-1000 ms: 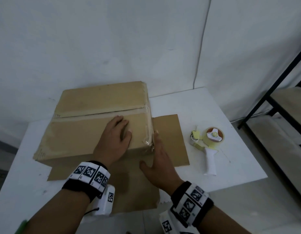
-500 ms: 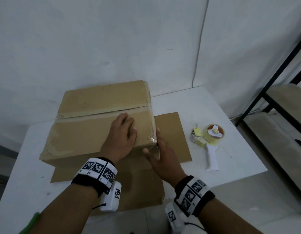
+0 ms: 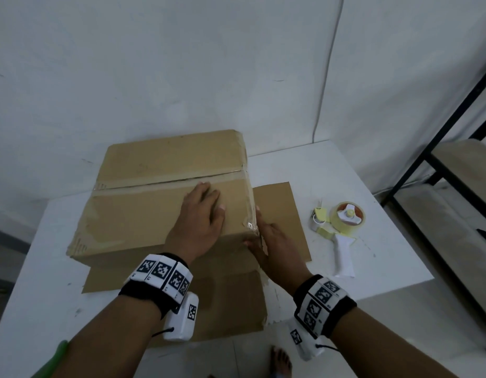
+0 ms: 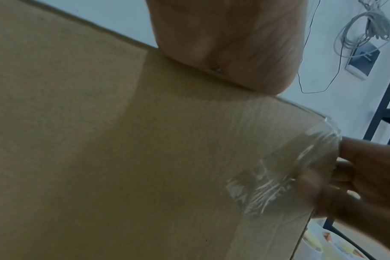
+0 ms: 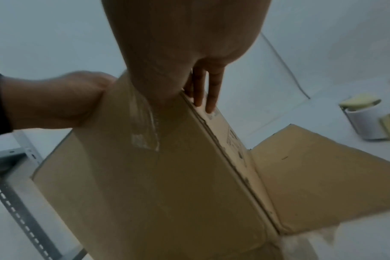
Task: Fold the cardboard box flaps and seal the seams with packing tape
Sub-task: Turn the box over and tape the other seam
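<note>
- Cardboard box (image 3: 160, 203): on the white bench (image 3: 331, 170), top flaps folded shut, clear tape (image 3: 250, 211) over the centre seam and the right edge.
- Left hand (image 3: 200, 225): spread flat, pressing the box top.
- Right hand (image 3: 274, 241): fingers straight, flat against the right side, rubbing the tape end at the near corner.
- Step, judged: smoothing the edge tape.
- Next, judged: reaching for the tape dispenser (image 3: 342, 227), idle to the right.
- Loose flaps (image 3: 280, 214): still flat on the bench.
</note>
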